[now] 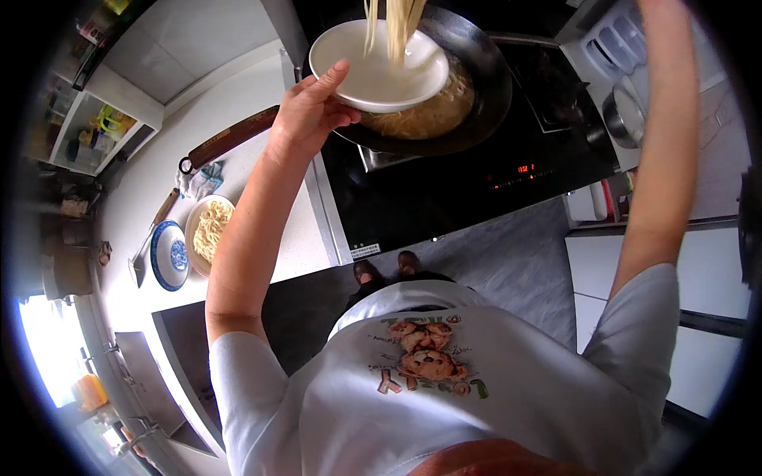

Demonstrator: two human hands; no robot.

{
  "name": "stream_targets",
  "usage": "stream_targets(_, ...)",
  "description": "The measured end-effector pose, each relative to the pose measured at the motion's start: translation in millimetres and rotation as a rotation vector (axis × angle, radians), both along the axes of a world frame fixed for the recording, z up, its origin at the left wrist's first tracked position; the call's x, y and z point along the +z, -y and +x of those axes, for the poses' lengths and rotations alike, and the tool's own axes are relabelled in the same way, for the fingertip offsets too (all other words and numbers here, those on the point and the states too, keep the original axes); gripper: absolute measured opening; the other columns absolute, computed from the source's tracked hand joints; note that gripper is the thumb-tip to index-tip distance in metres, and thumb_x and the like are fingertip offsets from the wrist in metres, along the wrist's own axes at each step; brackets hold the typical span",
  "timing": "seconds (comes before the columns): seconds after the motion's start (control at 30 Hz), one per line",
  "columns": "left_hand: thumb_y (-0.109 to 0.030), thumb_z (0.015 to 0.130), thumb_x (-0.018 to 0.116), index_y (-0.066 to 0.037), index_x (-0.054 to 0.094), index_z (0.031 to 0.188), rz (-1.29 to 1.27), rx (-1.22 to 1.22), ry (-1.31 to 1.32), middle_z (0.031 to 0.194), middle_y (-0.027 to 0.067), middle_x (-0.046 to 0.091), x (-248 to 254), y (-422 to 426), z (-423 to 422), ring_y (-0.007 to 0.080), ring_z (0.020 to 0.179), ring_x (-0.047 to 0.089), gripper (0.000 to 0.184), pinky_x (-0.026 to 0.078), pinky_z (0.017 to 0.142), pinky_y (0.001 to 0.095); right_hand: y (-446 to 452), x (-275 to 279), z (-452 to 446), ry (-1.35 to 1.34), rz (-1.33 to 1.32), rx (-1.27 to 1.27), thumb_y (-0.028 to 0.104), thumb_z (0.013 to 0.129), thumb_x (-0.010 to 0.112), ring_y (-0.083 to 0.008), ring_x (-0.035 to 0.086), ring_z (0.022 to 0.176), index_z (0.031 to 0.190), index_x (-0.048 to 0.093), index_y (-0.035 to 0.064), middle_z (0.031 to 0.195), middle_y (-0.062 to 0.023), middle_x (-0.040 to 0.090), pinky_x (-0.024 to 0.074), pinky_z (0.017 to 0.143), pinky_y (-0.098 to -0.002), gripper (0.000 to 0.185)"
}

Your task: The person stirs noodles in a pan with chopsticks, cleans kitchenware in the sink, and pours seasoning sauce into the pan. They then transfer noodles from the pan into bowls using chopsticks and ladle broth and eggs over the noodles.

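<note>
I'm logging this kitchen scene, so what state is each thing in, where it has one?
White bowl: held over the wok
Hanging noodles: dangling over the white bowl
Wok: holding cloudy liquid
Cooktop display: lit red
Noodle bowl: filled with noodles
Blue-patterned bowl: empty
Left hand: gripping the white bowl's rim
Right hand: out of view

Over the pan [490, 87] on the stove [452, 182], a bowl [373, 73] is held; on the table [147, 190] at left, a dish [169, 255] is placed beside noodles [211, 228].
</note>
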State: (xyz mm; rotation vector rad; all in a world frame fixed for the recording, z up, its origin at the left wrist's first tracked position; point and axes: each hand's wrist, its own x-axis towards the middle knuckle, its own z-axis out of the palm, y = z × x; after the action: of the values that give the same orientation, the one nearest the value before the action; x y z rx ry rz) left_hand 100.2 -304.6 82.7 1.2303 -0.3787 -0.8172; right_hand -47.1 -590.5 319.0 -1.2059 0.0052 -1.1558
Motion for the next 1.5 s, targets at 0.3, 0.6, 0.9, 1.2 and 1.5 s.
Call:
stream_targets(0.3, -0.032, 0.077, 0.062, 0.003, 0.053, 0.089, -0.083, 0.023, -0.027, 0.068, 0.0101, 0.058, 0.3, -9.3, -12.7, 0.0151, 0.048, 0.055, 0.039, 0.046, 0.045, 0.0209, -20.9, -128.6, -49.0, -0.548, -0.048, 0.063, 0.029, 0.086, 0.049, -0.0291, 0.061, 0.074, 0.085, 0.051, 0.0016, 0.079, -0.0163, 0.057, 0.0461, 0.048, -0.0252, 0.027)
stream_targets(0.6, -0.030, 0.079, 0.060, 0.005, 0.049, 0.095, -0.113, 0.115, -0.096, 0.070, 0.0116, 0.058, -4.1, -12.8, -18.8, 0.0157, 0.050, 0.055, 0.040, 0.044, 0.045, 0.0208, -40.5, -197.8, -85.2, -0.513, 0.026, -0.122, 0.033, 0.086, 0.048, -0.0282, 0.063, 0.067, 0.089, 0.050, -0.0049, 0.080, -0.0201, 0.059, 0.0512, 0.047, -0.0265, 0.038)
stream_targets(0.9, -0.032, 0.080, 0.058, 0.005, 0.050, 0.095, -0.092, 0.103, -0.082, 0.069, 0.0111, 0.057, -6.6, -11.5, -28.9, 0.0169, 0.051, 0.055, 0.041, 0.043, 0.045, 0.0220, -49.5, -193.7, -51.1, -0.260, 0.069, -0.028, 0.031, 0.089, 0.044, -0.0296, 0.062, 0.075, 0.093, 0.048, -0.0026, 0.085, -0.0207, 0.059, 0.0514, 0.057, -0.0287, 0.034)
stream_targets(1.2, -0.031, 0.078, 0.060, 0.003, 0.051, 0.095, -0.121, 0.150, -0.085, 0.071, 0.0105, 0.058, -7.7, -18.5, -24.1, 0.0157, 0.051, 0.055, 0.039, 0.044, 0.046, 0.0219, -56.5, -139.3, -66.4, -0.276, -0.449, -0.072, 0.028, 0.090, 0.042, -0.0254, 0.063, 0.072, 0.090, 0.054, -0.0061, 0.086, -0.0193, 0.060, 0.0516, 0.056, -0.0258, 0.036)
stream_targets(1.5, -0.026, 0.079, 0.058, 0.006, 0.048, 0.103, -0.211, 0.333, -0.066, 0.081, 0.0145, 0.059, 10.9, -61.2, -13.8, 0.0191, 0.057, 0.057, 0.041, 0.045, 0.050, 0.0259, -57.6, -241.2, -15.9, -0.605, -0.093, 0.097, 0.032, 0.085, 0.051, -0.0204, 0.063, 0.063, 0.091, 0.056, -0.0013, 0.082, -0.0136, 0.060, 0.0481, 0.044, -0.0227, 0.034)
